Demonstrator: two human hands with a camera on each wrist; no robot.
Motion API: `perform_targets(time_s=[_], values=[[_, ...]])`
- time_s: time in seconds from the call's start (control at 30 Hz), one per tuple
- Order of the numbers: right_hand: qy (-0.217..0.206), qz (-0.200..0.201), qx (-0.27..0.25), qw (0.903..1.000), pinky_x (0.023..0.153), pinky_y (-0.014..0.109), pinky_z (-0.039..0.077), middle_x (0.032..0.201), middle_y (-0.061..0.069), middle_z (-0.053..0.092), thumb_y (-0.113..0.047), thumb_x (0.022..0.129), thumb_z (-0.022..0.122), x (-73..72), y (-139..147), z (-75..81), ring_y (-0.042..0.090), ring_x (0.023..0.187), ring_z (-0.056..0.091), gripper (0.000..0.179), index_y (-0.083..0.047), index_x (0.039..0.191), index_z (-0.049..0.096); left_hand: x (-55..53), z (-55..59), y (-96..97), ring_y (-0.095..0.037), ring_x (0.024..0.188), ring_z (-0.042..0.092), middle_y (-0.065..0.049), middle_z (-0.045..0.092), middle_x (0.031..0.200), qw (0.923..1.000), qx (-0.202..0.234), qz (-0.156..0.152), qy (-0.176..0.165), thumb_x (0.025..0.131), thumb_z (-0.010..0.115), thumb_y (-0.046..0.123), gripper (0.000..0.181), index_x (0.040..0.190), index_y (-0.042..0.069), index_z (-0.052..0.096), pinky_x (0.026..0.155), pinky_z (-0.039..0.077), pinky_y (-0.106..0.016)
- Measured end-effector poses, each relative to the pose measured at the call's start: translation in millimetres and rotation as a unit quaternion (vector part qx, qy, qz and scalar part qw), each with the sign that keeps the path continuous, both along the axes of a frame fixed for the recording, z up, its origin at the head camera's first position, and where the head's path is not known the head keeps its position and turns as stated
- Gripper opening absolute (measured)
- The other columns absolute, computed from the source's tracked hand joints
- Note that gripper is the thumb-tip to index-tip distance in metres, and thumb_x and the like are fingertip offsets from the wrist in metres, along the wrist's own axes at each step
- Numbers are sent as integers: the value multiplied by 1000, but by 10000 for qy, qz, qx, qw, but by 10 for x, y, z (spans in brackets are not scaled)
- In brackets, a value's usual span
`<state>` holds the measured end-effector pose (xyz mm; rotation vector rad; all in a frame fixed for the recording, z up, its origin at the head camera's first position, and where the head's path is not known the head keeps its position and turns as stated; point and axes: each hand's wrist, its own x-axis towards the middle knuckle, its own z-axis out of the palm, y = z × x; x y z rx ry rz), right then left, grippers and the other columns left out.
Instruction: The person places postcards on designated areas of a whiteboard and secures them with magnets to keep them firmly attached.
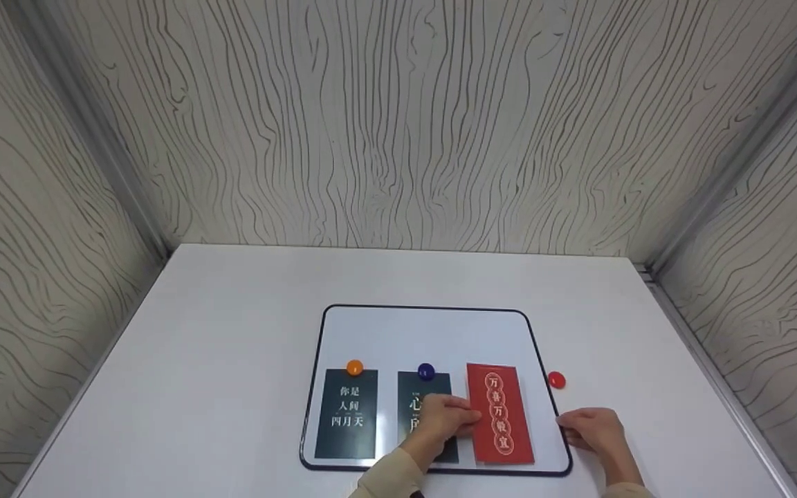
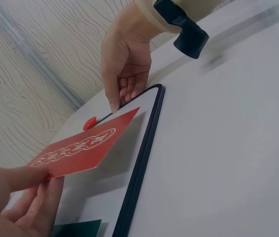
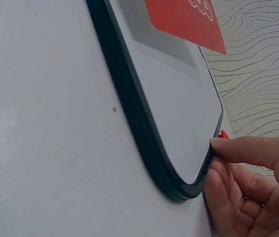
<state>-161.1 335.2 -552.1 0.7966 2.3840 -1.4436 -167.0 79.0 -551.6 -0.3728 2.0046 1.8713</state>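
My left hand (image 1: 442,420) pinches the left edge of a red card (image 1: 517,422) with pale lettering between thumb and fingers. In the left wrist view, the card is raised at a tilt and casts a shadow on the whiteboard (image 1: 433,332). At the board's right side, my right hand (image 3: 248,182) grips the dark rim, thumb on top and fingers curled against the outer side. A dark green card (image 1: 346,443) lies at the board's left with an orange round magnet (image 1: 355,367) at its top. Another dark green card (image 1: 448,453), topped by a blue magnet (image 1: 426,371), is partly hidden by my left hand.
A red round magnet (image 1: 557,380) lies on the white table (image 1: 232,346), just outside the board's right rim. Wood-grain patterned panels (image 1: 398,124) stand behind the table and on both sides.
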Motion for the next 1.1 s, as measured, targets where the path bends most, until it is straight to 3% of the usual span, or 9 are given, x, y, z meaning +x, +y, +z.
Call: perform_targets(time_s=[0.17, 0.43, 0.67, 1.1], values=[[-12, -40, -43, 10000, 61, 21, 57, 71, 1, 67, -8, 83, 66, 5, 9, -1, 9, 64, 61, 25, 9, 100, 68, 14, -3, 14, -11, 70, 71, -9, 70, 85, 9999, -55, 39, 112, 77, 75, 4, 13, 87, 2, 68, 66, 62, -25], [-118, -56, 32, 9999, 61, 22, 56, 73, 3, 67, -10, 84, 66, -15, 7, -8, 10, 66, 61, 26, 9, 102, 67, 48, 1, 50, -9, 58, 68, -6, 69, 74, 9973, -420, 70, 594, 75, 76, 2, 11, 80, 2, 66, 53, 59, -22], [-4, -54, 16, 10000, 59, 20, 56, 68, -1, 66, -9, 83, 66, -3, 3, -6, 8, 62, 60, 23, 9, 98, 68, 66, -17, 63, -8, 49, 62, -2, 66, 66, 9896, -1078, -109, 948, 76, 77, 8, 14, 75, 7, 64, 46, 54, -19], [-115, -9, 79, 9999, 59, 19, 55, 75, 4, 67, -10, 86, 64, -5, -9, 5, 10, 67, 61, 27, 10, 104, 66, 108, -19, 77, -7, 51, 58, 0, 62, 64, 9772, -1456, -358, 1501, 81, 72, 5, 11, 79, 4, 62, 44, 47, -14]])
